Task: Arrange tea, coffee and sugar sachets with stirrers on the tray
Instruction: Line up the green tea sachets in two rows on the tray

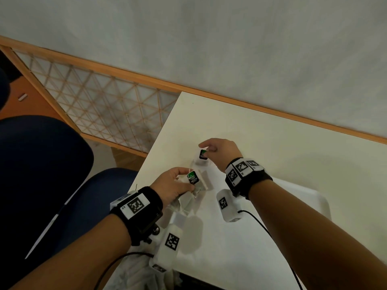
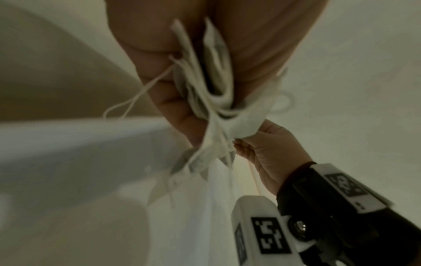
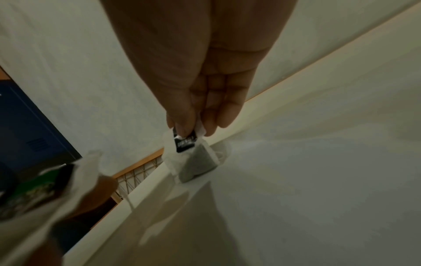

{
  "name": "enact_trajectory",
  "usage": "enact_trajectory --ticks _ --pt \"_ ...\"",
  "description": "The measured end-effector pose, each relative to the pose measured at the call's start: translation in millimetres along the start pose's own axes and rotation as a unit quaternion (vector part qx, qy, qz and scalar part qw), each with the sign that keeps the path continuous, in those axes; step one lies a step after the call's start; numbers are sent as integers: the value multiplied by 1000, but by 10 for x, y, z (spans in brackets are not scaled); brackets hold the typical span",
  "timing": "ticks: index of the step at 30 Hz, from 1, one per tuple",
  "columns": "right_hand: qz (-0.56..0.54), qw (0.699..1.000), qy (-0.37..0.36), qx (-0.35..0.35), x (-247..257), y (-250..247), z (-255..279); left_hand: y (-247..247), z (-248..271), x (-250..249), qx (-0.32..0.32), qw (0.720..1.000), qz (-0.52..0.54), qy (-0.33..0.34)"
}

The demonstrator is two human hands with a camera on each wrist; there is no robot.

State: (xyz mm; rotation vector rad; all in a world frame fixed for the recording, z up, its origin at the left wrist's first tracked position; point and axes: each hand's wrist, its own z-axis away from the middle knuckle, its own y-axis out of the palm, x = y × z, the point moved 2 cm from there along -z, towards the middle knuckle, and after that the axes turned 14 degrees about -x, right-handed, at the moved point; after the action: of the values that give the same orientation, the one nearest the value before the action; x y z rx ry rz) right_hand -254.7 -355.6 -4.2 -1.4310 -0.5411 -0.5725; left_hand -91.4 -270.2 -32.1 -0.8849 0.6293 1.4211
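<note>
In the head view, a pale matte table [image 1: 261, 147] is seen, its far edge set against a wood-trimmed wall, with a lattice panel [image 1: 100, 103] of thin crossed wooden strips and a dark blue chair [image 1: 52, 164] to the left. The left hand [image 1: 173, 183] is curled round a bundle of tea bags [image 1: 196, 181], soft white paper pouches, with one square black-and-green tag [image 1: 193, 178] turned upward. The right hand [image 1: 222, 151] is held just beyond it, and a single tea bag [image 1: 202, 156] with the same glossy tag is pinched between thumb and forefinger; the bag's lower end seems to meet the tabletop. Part of a white rounded tray [image 1: 314, 197] is visible under the right forearm. In the left wrist view, the bundle [image 2: 216, 86] is shown pressed between the fingers and palm of the left hand [image 2: 227, 45], the pouches crumpled and fanned out, thin white strings hanging in loops. The right hand [image 2: 268, 149] is seen behind, at the bundle's lower edge. In the right wrist view, the single bag [image 3: 196, 160] is gripped at its tag by the right hand [image 3: 205, 81]; greyish leaf shows through the thin paper, and the bag stands on the table [image 3: 318, 180] near its edge. The bundle [image 3: 43, 189] appears blurred at the lower left.
</note>
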Motion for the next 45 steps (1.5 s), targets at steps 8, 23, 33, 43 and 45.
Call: enact_trajectory --ticks 8,23,33,43,45 --pt "-42 997 -61 -32 9 -107 128 100 -19 -49 12 996 -78 39" --pt "3 989 -24 147 -109 -174 488 225 -32 -33 23 991 -108 78" --pt "29 999 -28 -13 -314 -348 362 110 -93 20 -7 998 -44 49" --pt "-32 997 56 -37 -397 -232 177 106 -171 -47 -16 999 -16 48" --pt "-21 997 62 -44 -408 -229 124 107 -183 -56 -17 998 -17 51"
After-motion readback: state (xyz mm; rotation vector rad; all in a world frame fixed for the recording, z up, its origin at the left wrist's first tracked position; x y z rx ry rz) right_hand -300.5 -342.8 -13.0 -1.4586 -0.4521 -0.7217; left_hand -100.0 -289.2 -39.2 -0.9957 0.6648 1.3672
